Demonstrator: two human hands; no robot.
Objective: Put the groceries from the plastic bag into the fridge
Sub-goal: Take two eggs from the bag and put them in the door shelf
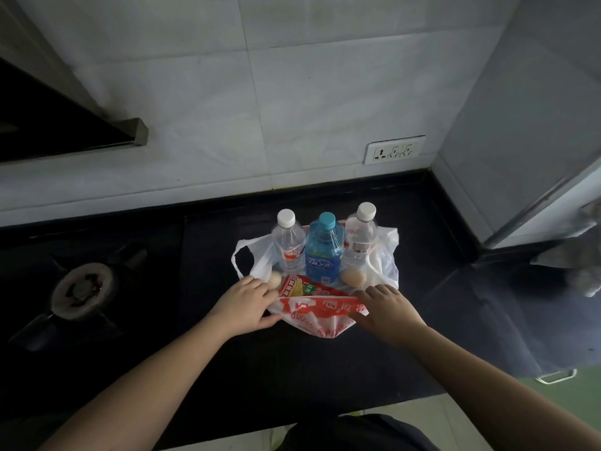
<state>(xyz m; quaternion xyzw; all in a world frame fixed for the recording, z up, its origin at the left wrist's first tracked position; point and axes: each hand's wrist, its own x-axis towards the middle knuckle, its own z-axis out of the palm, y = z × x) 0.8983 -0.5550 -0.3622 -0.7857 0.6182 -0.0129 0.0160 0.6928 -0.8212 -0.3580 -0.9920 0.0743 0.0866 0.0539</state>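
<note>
A gas burner sat left on the black countertop, a range hood hung above it, and a wall socket lay beyond the countertop's far edge.

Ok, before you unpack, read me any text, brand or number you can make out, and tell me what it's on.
"8000": red print on the white plastic bag, partly readable; its large red characters are unreadable.
Blue bottle's label: white script, blurred.
Clear bottles' labels: too small.
Red snack packet: characters blurred.
</note>
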